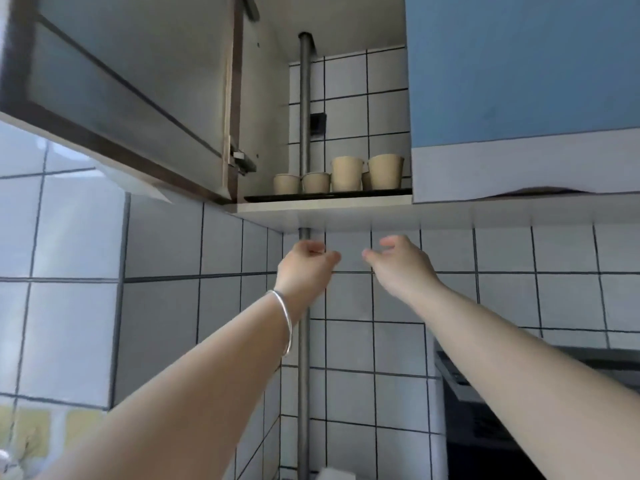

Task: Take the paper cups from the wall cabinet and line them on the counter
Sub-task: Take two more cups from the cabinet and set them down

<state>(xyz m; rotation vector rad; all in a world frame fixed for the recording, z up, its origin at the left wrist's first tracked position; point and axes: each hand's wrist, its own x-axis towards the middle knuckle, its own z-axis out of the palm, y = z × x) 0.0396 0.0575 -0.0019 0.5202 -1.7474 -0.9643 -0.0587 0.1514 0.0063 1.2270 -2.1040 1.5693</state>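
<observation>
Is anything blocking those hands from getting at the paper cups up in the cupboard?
Nothing visible does. The cabinet door is swung open, and the paper cups stand at the shelf's front, above both empty hands.

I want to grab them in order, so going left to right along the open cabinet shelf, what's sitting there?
Short paper cup → second short cup → tall cup → tall cup at far right. A smaller cup partly hidden between the tall ones is left out.

I am seeing a grey metal pipe [304,109] running vertically down the white tiled wall [502,296]. A closed blue cabinet door [519,64] is sitting at upper right. A dark appliance [478,410] is showing at lower right, and a silver bangle [285,317] is hanging mid-frame.
</observation>
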